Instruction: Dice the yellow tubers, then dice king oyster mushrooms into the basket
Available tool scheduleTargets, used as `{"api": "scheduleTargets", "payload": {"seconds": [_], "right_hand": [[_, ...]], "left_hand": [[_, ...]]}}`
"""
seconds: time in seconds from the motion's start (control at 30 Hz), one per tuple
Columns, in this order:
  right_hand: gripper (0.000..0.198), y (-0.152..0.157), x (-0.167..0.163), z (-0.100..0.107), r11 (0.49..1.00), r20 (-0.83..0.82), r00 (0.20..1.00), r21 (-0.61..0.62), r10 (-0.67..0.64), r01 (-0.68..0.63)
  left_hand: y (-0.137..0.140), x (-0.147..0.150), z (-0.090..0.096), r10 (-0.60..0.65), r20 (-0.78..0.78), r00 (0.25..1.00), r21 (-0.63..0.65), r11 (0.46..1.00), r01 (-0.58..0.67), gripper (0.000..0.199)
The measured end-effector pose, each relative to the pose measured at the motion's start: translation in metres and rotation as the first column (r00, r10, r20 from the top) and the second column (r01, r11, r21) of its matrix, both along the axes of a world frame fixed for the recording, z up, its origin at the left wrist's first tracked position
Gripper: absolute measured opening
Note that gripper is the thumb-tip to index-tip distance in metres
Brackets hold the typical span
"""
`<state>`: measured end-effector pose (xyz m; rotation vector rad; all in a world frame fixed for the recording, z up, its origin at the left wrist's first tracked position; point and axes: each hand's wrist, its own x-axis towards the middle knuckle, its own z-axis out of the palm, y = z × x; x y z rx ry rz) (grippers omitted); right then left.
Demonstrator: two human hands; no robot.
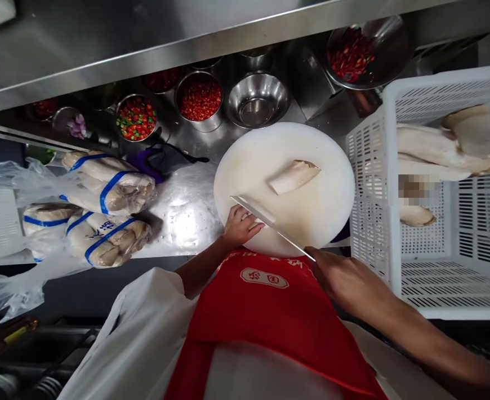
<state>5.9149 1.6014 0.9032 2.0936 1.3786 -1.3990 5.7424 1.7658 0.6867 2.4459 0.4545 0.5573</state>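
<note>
My right hand (pixel 332 273) is wrapped round the handle of a broad kitchen knife (pixel 284 235), its blade slanting up and left across the near part of a round white cutting board (pixel 332 208). Close behind the blade, the curled fingers of my left hand (pixel 240 225) press on a pale piece of king oyster mushroom, mostly hidden by hand and blade. A little of something pale shows just beyond the blade. Farther back on the board lies a thick cut king oyster mushroom (pixel 294 176), apart from both hands.
A white slotted crate (pixel 389 194) on the right holds large mushrooms (pixel 428 145). Bagged mushrooms (pixel 109 239) with blue bands lie left. Behind stand an empty steel bowl (pixel 258 100), chopped red chillies (pixel 199 100) and mixed chillies (pixel 136 118). A steel shelf edge (pixel 186 49) overhangs.
</note>
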Motion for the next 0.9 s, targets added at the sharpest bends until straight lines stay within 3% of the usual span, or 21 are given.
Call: {"api": "scheduleTargets", "payload": {"seconds": [0.17,0.33,0.53,0.67,0.8,0.9], "right_hand": [[0.03,0.005,0.006,-0.002,0.996,-0.032,0.996,-0.043,-0.082,0.08],[0.021,0.023,0.011,0.002,0.989,-0.036,0.995,-0.112,-0.097,0.093],[0.021,0.041,0.014,0.003,0.985,-0.021,0.998,-0.165,-0.053,0.048],[0.026,0.052,0.01,-0.03,0.986,-0.007,0.999,-0.16,0.038,-0.038],[0.03,0.053,-0.001,-0.076,0.998,0.02,0.999,-0.05,0.047,-0.046],[0.034,0.05,-0.005,-0.093,0.999,0.038,0.999,0.02,0.027,-0.027]], "left_hand": [[0.002,0.003,0.002,-0.003,0.116,0.993,-0.027,1.0,0.007,0.027],[0.002,0.003,0.0,-0.017,0.098,0.995,-0.084,0.996,0.025,0.024],[0.005,0.008,0.006,0.0,0.168,0.986,-0.021,1.0,0.003,0.025],[0.006,0.01,0.009,0.007,0.159,0.987,-0.023,1.0,-0.004,0.026],[0.004,0.007,0.006,-0.01,0.164,0.986,-0.03,0.999,0.016,0.026],[0.0,0.002,0.001,-0.03,0.135,0.99,-0.068,0.997,0.039,0.027]]}}
